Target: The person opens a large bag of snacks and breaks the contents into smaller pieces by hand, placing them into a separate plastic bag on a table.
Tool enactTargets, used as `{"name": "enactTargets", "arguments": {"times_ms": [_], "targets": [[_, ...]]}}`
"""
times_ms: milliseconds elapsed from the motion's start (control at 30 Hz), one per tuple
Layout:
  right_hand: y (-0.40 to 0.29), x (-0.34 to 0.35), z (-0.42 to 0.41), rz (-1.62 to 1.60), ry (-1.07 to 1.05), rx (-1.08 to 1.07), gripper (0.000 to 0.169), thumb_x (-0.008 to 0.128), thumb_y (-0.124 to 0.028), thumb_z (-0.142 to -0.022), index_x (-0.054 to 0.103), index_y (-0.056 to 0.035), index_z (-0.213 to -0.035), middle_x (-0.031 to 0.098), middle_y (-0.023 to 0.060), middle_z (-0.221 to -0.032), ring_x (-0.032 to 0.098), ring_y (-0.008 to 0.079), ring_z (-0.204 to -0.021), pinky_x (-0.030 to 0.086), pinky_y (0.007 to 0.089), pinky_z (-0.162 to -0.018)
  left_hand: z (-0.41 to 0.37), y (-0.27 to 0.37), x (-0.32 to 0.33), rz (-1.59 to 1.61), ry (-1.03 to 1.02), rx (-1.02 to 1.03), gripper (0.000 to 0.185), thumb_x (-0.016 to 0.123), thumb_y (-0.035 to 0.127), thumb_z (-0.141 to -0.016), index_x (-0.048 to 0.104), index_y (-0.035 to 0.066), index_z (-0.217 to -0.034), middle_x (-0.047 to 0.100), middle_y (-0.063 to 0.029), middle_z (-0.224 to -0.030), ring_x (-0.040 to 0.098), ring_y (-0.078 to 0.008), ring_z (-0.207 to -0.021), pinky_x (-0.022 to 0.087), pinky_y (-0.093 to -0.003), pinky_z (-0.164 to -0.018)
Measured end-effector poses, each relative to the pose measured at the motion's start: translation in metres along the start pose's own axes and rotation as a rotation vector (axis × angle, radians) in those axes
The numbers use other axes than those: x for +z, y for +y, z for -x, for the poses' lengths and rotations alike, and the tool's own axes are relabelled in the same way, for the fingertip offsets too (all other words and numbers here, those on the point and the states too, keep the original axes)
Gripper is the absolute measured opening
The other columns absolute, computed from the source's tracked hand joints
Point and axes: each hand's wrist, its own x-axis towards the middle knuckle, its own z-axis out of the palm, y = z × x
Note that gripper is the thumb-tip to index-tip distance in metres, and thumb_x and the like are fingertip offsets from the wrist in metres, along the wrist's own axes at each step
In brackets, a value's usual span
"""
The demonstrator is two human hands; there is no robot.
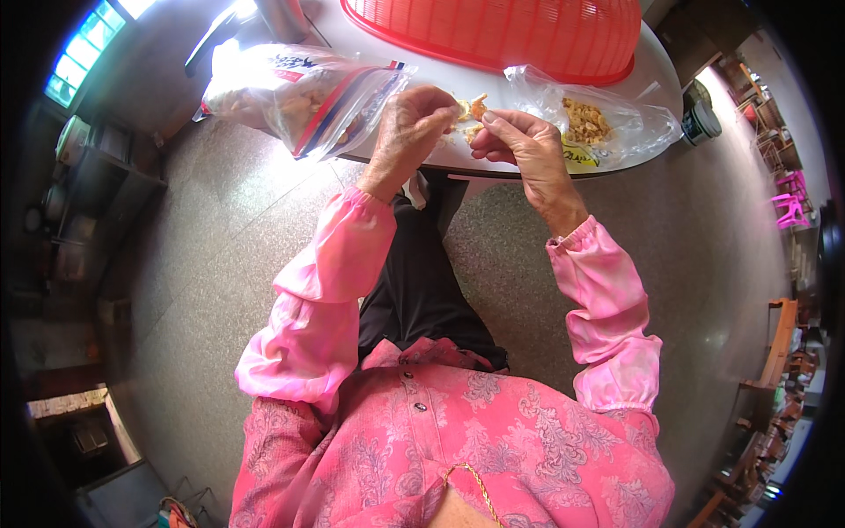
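At the near edge of a white tabletop, my left hand pinches a small pale yellowish piece of dried food. Close to its right, my right hand holds a small orange-brown dried piece between thumb and fingers. Crumbs and another small piece lie on the table between and beneath the hands. Left of my left hand rests a clear zip bag with printed stripes, filled with pale brown dried pieces. Right of my right hand, an open clear plastic bag holds a heap of golden-brown dried pieces.
A large red plastic mesh cover stands on the table behind the hands. A dark bucket-like container is beyond the right edge. Pink plastic stools and wooden furniture stand at the far right; shelving is at left.
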Motion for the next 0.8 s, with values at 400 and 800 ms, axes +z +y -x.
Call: {"name": "enactTargets", "arguments": {"times_ms": [400,800], "targets": [[0.005,0.000,-0.002,-0.108,-0.040,0.084,0.018,0.064,-0.021,-0.090,0.067,-0.0041,-0.095,0.067,0.0034,-0.075,0.064,0.0103,-0.065,0.049,0.0194,-0.059,0.002,0.013,-0.003,0.086,-0.140,-0.004,0.011,0.061,0.008,-0.081,0.065,-0.003,-0.083,0.061,-0.0032,-0.071,0.055,-0.0084,-0.066,0.045,-0.0230,-0.061],[0.004,0.003,-0.001,-0.135,-0.056,0.119,0.020,0.063,-0.022,-0.091,0.066,-0.0028,-0.097,0.067,0.0038,-0.074,0.064,0.0102,-0.065,0.050,0.0182,-0.059,-0.001,0.005,-0.005,0.167,-0.001,-0.072,0.012,0.060,0.007,-0.080,0.066,-0.002,-0.086,0.064,-0.0041,-0.075,0.058,-0.0088,-0.069,0.047,-0.0232,-0.063]]}}
